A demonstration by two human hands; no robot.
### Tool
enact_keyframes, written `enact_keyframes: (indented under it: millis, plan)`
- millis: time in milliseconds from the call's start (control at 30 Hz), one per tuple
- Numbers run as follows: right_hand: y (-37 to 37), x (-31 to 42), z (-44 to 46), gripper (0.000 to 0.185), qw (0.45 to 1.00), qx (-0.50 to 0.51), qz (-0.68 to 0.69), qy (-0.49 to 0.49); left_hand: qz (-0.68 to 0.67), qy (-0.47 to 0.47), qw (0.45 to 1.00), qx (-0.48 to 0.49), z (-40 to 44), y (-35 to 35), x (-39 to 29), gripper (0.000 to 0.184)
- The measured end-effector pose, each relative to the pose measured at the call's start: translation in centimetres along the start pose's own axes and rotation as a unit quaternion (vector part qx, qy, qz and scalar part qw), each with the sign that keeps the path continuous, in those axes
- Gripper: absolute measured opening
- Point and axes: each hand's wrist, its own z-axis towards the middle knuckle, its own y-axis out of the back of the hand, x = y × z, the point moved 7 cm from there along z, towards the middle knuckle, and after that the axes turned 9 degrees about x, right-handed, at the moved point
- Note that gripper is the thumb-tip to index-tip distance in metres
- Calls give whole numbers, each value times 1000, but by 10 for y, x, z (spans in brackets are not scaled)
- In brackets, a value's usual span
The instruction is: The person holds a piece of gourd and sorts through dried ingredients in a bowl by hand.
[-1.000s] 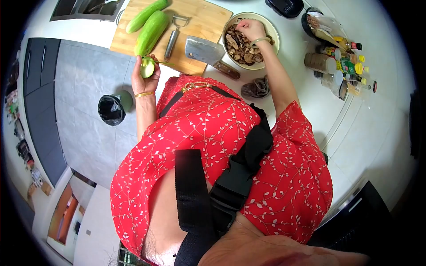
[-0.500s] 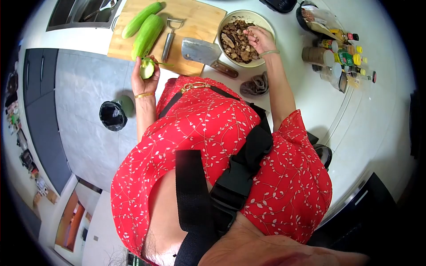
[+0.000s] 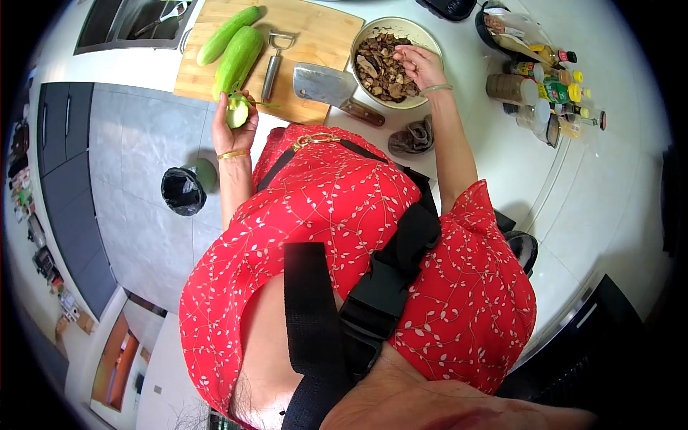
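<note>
My left hand holds a pale green cut vegetable piece at the board's near edge, with a thin green strip sticking out to its right. Over the right side of a cream bowl of brown chopped pieces is my right hand, its fingers curled; whether they pinch anything is too small to tell. Two long green vegetables lie on the wooden cutting board. A metal peeler rests beside them. The cleaver lies on the board, its wooden handle past the board's edge.
A crumpled dark bag sits below the bowl. Bottles and jars stand at the right, near a black tray. The sink is at upper left. On the floor stands a bin with a black liner.
My right hand has drawn back from the bowl's middle towards its right side, and its fist has loosened. My left hand keeps its hold. The view has shifted slightly.
</note>
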Motion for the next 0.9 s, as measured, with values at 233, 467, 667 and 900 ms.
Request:
enact_keyframes:
  millis: [233, 467, 667, 900]
  plan:
    - [-1, 14, -1, 16, 996, 6, 75, 37, -8, 9, 1000, 4, 1, 0, 1, 37]
    - [-9, 20, -7, 13, 998, 21, 46, 29, 1, 8, 1000, -4, 1, 3, 1, 36]
    - [-18, 39, -8, 17, 970, 167, 158, 78, 6, 15, 1000, -3, 1, 1, 2, 36]
    - [-6, 9, -1, 21, 996, 41, -59, -47, -2, 18, 1000, 14, 2, -1, 2, 37]
